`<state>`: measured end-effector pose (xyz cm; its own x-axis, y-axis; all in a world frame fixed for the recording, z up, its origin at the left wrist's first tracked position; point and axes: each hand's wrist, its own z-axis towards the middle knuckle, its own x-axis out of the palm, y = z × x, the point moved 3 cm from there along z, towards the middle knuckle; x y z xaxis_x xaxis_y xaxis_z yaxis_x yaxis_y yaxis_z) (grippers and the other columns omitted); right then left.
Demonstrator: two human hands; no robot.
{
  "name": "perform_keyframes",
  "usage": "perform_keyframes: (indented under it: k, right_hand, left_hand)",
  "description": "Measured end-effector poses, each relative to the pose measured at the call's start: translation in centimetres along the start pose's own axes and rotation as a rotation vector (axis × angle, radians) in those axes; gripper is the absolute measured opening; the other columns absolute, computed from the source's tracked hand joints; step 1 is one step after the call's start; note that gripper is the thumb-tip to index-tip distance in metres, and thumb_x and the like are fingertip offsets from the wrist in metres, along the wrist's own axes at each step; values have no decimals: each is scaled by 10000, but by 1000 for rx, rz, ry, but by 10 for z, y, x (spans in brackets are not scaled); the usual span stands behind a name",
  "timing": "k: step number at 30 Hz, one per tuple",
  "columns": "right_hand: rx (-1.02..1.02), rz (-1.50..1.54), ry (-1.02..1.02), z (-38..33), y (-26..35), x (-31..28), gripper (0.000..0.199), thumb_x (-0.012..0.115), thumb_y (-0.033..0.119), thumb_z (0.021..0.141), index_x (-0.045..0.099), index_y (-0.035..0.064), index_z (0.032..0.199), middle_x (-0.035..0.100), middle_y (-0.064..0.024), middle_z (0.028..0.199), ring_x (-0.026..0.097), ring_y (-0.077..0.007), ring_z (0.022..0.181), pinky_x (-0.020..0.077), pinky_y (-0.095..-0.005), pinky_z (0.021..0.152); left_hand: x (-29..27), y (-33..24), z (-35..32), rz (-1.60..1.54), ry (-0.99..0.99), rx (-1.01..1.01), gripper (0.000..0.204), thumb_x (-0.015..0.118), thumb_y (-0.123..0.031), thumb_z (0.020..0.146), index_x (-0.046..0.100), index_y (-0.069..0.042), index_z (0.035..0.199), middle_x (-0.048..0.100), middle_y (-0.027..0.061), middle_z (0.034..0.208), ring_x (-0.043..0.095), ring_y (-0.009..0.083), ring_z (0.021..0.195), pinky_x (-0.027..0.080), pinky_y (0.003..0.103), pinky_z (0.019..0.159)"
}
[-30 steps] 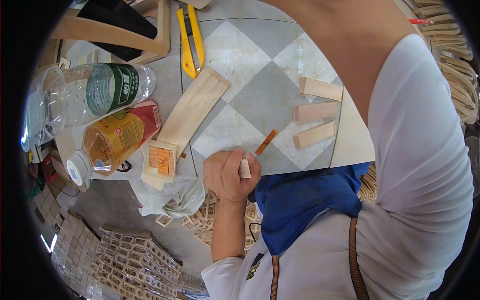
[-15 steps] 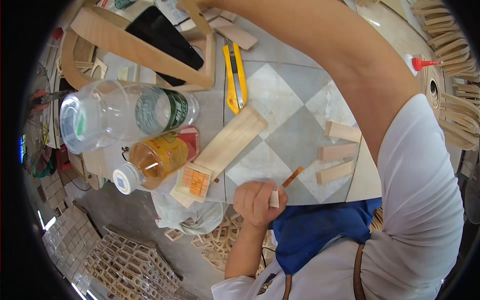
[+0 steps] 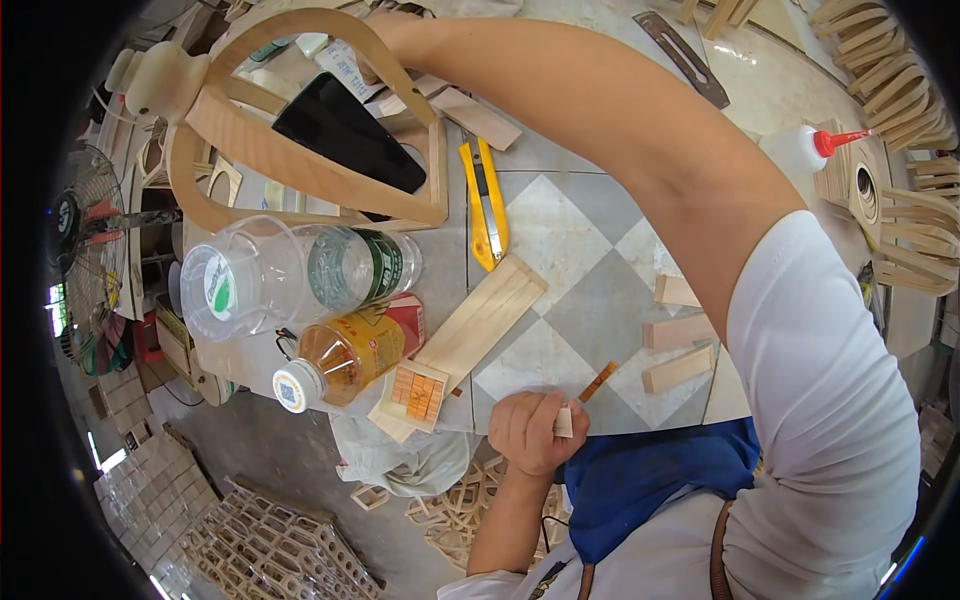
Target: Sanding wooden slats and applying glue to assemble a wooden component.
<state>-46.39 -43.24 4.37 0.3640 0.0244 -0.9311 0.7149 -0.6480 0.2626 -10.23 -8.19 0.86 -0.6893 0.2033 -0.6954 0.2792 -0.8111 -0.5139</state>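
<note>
My left hand (image 3: 528, 432) is closed at the table's near edge, with the pale end of a small wooden block (image 3: 563, 423) showing between its fingers. Just beyond it lies a thin orange-brown strip (image 3: 599, 381); whether the hand touches it I cannot tell. My right arm stretches over the table to the far left. There my right hand (image 3: 395, 42) is beside a curved wooden frame (image 3: 300, 128), which partly covers it, and its fingers are hidden. A black phone (image 3: 352, 135) rests within that frame, and flat wooden pieces (image 3: 474, 118) lie near the hand.
A yellow utility knife (image 3: 485, 205), a wooden board (image 3: 482, 310) and a small box of orange tiles (image 3: 418, 394) lie mid-table. Bottles stand at left, one clear (image 3: 350, 265), one amber (image 3: 350, 355). Small wooden blocks (image 3: 680, 332) and a red-tipped glue bottle (image 3: 805, 148) are at right.
The view has shifted, so the table's things appear lower and more to the right. My left hand still grips the small wooden block; my right hand stays at the far left.
</note>
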Motion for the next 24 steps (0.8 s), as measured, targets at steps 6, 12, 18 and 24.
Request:
perform_keyframes:
  k: [6, 12, 18, 24]
  right_hand:
    - [-273, 273, -71, -2, -34, 11, 305, 670, 226, 879, 869, 11, 965, 824, -133, 916, 769, -284, 805, 627, -409, 745]
    - [-153, 516, -95, -3, -50, -19, 346, 678, 242, 894, 847, -15, 1051, 823, -198, 1044, 779, -352, 908, 632, -438, 783]
    - [-369, 65, -93, -67, -85, -49, 263, 663, 129, 902, 797, -30, 1063, 806, -211, 1052, 755, -370, 922, 619, -435, 782]
    - [-664, 77, -45, -93, -109, 6, 225, 720, 102, 913, 622, 55, 1110, 764, -163, 1006, 719, -376, 945, 594, -449, 879]
  left_hand:
    - [-1, -2, 2, -13, -1, 4, 259, 834, -152, 810, 730, -133, 1047, 711, 30, 930, 658, 236, 747, 561, 351, 737]
    - [0, -4, 6, -34, -13, 13, 204, 790, -117, 832, 722, -104, 1024, 701, 61, 885, 632, 260, 716, 535, 367, 703]
    - [-3, -2, 4, -19, -19, 17, 248, 827, -136, 809, 724, -120, 1035, 706, 39, 919, 651, 246, 738, 554, 360, 729]
    - [0, -2, 3, -51, -34, 10, 232, 786, -77, 825, 712, -93, 1044, 712, 77, 889, 632, 277, 737, 538, 377, 708]
